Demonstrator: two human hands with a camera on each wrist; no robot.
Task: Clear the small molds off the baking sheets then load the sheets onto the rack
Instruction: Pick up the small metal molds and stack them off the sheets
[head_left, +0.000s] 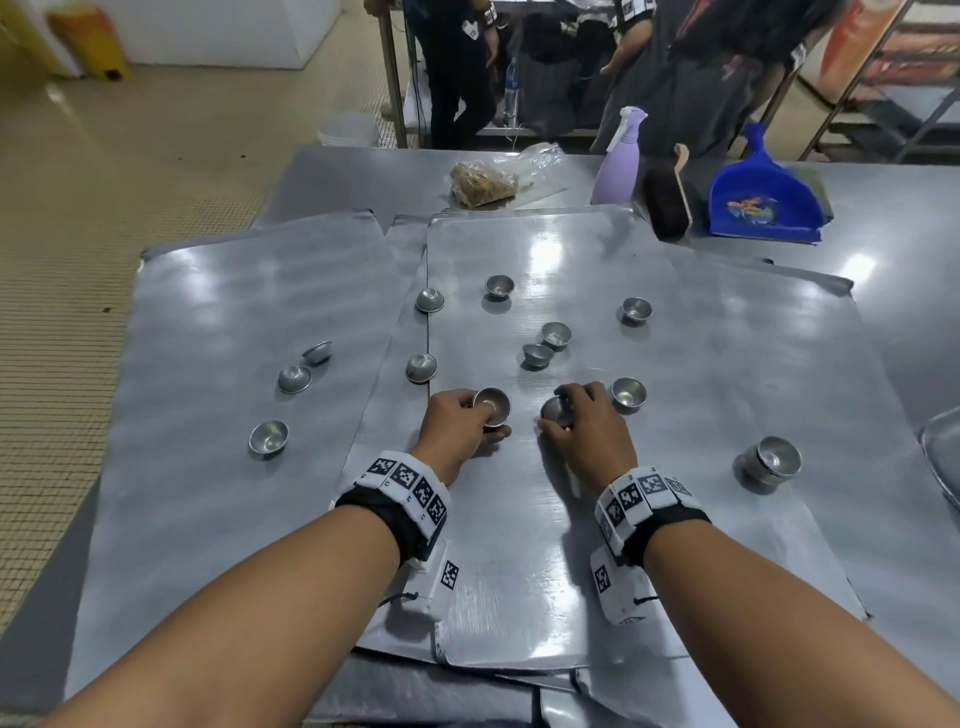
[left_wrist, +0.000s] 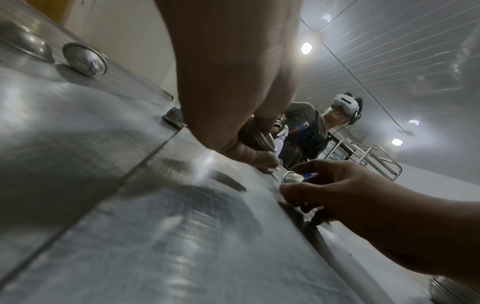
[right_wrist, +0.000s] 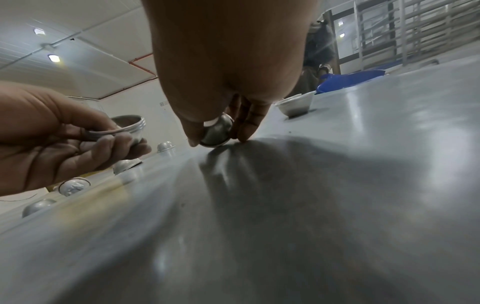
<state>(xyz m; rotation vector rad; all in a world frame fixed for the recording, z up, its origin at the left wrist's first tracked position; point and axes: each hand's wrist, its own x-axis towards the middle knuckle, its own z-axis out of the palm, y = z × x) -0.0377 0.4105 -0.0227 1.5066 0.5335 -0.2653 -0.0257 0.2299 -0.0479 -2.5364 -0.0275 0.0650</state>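
Both hands work low on the middle baking sheet (head_left: 519, 545). The left hand (head_left: 451, 428) curls around a nested stack of molds (head_left: 492, 405); at its three o'clock the right hand (head_left: 587, 423) pinches one overturned mold (head_left: 555, 410) against the sheet. Loose molds (head_left: 540, 355) lie toward twelve o'clock.

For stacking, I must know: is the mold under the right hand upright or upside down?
Upside down, tilted. In the right wrist view the mold shows its domed base up and its rim near the sheet, pinched by the right hand.
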